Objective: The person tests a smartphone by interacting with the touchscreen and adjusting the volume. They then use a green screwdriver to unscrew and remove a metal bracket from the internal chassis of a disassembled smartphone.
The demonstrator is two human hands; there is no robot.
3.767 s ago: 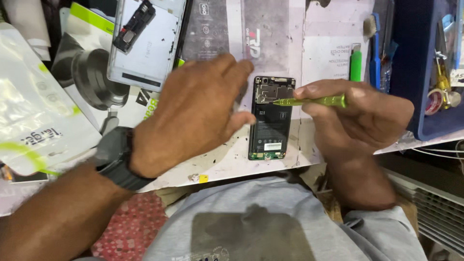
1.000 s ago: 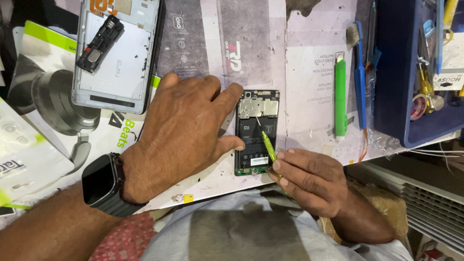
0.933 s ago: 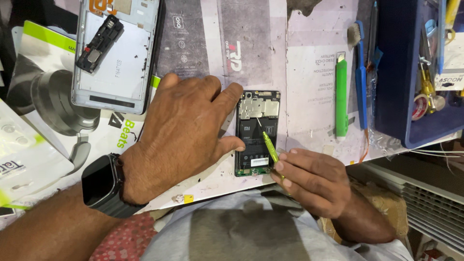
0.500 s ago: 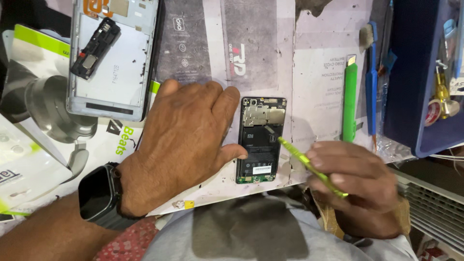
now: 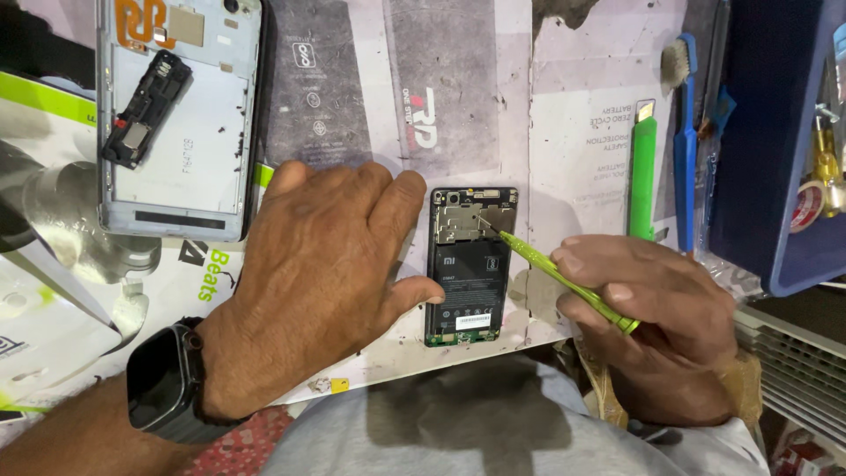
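Two bare hands are busy over an opened phone [image 5: 471, 264] lying flat on the worn work mat [image 5: 582, 132], its black battery and metal shielding exposed. The left hand [image 5: 322, 273], with a dark smartwatch [image 5: 163, 383] on the wrist, lies spread and flat on the mat, grasping nothing, its thumb and fingertips pressed against the phone's left edge. The right hand [image 5: 656, 304] is closed around a slim green screwdriver [image 5: 560, 273], the tip touching the shielding near the phone's top. Up to the left sits a pale blue back cover [image 5: 181, 119] with a small black part resting inside. A green-handled tool [image 5: 642, 172] and a blue brush [image 5: 684, 145] lie just right of the phone.
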